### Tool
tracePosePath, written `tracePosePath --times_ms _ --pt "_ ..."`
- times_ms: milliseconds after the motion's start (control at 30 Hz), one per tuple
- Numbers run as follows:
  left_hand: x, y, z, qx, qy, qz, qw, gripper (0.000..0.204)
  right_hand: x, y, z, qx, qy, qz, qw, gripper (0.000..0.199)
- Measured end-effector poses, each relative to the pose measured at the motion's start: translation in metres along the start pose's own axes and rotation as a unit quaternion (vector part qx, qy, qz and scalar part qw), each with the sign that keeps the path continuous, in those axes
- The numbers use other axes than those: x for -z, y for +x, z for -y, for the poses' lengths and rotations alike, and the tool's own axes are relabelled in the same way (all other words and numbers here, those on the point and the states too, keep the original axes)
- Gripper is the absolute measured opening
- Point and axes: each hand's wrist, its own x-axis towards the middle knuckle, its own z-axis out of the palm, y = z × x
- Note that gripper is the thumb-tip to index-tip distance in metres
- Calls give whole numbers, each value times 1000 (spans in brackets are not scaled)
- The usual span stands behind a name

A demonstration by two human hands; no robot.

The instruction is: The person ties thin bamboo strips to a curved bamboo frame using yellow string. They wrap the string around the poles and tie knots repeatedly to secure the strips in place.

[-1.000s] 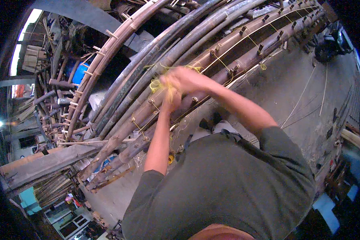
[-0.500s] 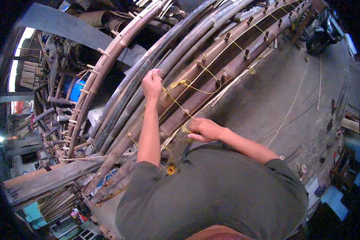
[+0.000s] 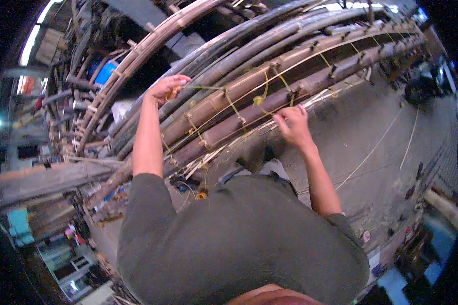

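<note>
Two long bamboo poles, an upper one [image 3: 215, 105] and a lower one [image 3: 224, 128], lie side by side, lashed across with yellow string at intervals. My left hand [image 3: 169, 88], beyond the upper pole, is closed on yellow string [image 3: 204, 87] that stretches taut to a peg on that pole. A loose yellow knot of string [image 3: 258, 100] hangs over the gap between the poles. My right hand [image 3: 293, 125] is at the near side of the lower pole, fingers curled, and a strand from the knot runs to its fingertips. The exact grip is partly blurred.
Several more long poles [image 3: 239, 58] lie behind, with a pegged, curved bamboo bundle [image 3: 137, 53] at the left. Thin split strips [image 3: 336, 94] run along the lower pole's near side. A yellow ring-shaped piece [image 3: 201, 195] is close to my body. Concrete floor [image 3: 361, 132] stretches right.
My left hand has moved left, drawing the string out taut. My right hand has gone from near my body to up and right beside the lower pole. The view has shifted.
</note>
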Motion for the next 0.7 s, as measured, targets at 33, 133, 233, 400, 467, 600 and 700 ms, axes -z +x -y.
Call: tracePosePath --times_ms 33,133,233,400,467,600,700 --pt "21 -4 12 -26 -27 -1 999 26 -6 -12 -10 -55 160 -81 982 23" --pt "58 -15 33 -114 -227 4 967 28 -20 -39 -17 -142 493 -320 797 24" --pt "97 -16 58 -222 -405 -172 870 30 -63 -65 -27 -376 577 -311 655 29" --pt "45 -50 76 -320 94 -468 818 17 -134 -83 71 -444 683 136 564 34" --pt "-25 -79 81 -267 322 -374 828 22 -165 -75 107 -364 658 310 582 33" --pt "-104 -94 152 -130 396 -218 882 20 -186 -40 159 -427 784 45 448 27" --pt "-127 -93 150 -145 355 -290 877 26 -192 6 199 -200 660 -192 698 25"
